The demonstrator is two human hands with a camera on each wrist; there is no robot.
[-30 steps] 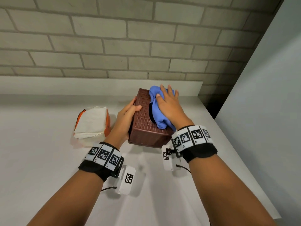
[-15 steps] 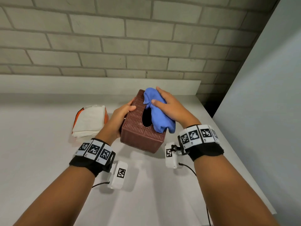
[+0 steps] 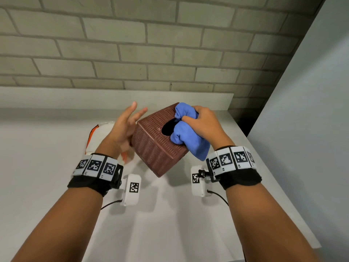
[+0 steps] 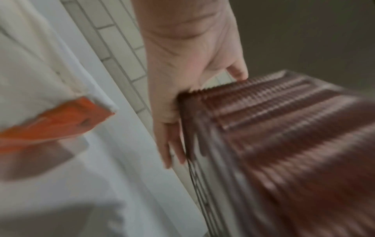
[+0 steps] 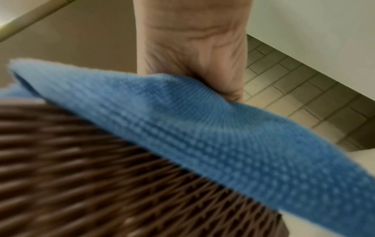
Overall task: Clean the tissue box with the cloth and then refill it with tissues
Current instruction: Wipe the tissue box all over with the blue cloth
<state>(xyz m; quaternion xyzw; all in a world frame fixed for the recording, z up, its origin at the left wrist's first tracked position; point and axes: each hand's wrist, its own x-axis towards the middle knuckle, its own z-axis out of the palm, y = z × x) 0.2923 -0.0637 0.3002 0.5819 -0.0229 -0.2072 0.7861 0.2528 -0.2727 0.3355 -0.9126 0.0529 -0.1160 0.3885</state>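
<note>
Pale grey brick rises behind a white table (image 3: 56, 186), and both forearms reach in over its near edge. Nearest the viewer, the brown woven tissue box (image 3: 156, 146) stands tilted, one bottom corner toward the viewer and seemingly lifted off the table, its top with the dark oval opening turned up. On the right, the right hand (image 3: 204, 125) has its grip closed round a bunched blue cloth (image 3: 188, 140), pressing it onto the top of the box beside the opening; a loose end of cloth hangs over the right edge. On the left, the left hand (image 3: 122, 129) has a wide grip: fingers straight and spread, holding nothing. The left wrist view, though blurred, shows the palm and fingers lying flat against the box's ribbed side, thumb at its upper edge. Behind that hand, partly hidden, lies the white tissue pack (image 3: 105, 129) with orange trim, just beside the box.

Wiping looks to be the step in hand, with the box being turned to bring a fresh face under the cloth. Next, the left hand probably needs to steady the box again so the cloth can rub the remaining sides; refilling from the pack has not yet begun.
</note>
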